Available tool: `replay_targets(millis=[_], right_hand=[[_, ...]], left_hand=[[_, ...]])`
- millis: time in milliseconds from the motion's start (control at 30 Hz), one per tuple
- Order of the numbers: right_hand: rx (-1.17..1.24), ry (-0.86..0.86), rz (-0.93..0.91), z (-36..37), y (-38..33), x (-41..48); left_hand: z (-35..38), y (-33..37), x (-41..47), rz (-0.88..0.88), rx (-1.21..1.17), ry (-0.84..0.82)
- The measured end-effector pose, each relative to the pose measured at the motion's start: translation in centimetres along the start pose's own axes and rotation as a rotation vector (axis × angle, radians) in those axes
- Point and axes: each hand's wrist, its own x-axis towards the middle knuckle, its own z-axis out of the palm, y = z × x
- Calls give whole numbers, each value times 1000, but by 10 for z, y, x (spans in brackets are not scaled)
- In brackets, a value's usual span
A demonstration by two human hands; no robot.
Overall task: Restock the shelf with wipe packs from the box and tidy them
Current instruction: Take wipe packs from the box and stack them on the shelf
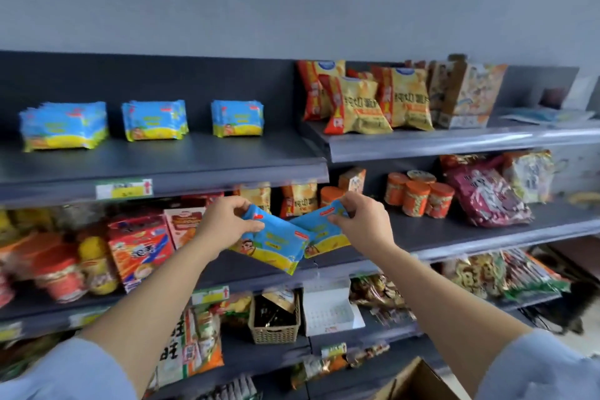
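I have a wipe pack in each hand at mid-frame. The left grip (227, 221) is clamped on the upper corner of the left pack (276, 248), whose long axis slopes down to the right. The right grip (360, 221) pinches the top of the right pack (324, 235), which slopes down to the left, and the two packs overlap in the middle. The top shelf (194, 157) with its three stacks (154, 120) lies up and left of both. The left grip is nearer, so I judge it goes first. The box (412, 380) sits at lower right.
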Motion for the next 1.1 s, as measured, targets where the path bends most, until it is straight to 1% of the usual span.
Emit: replay_targets(millis=[233, 333, 567, 867, 1100], right_hand=[[97, 54, -126, 20, -86, 28], [190, 68, -146, 30, -118, 40], [313, 133, -146, 59, -178, 69], [446, 100, -75, 108, -230, 109], [483, 46, -64, 151, -251, 159]], left_hand=[[-97, -14, 9, -7, -78, 78], [-133, -19, 12, 8, -140, 91], [-203, -43, 21, -37, -262, 120], [-246, -67, 47, -78, -477, 170], [-261, -85, 88, -123, -500, 215]])
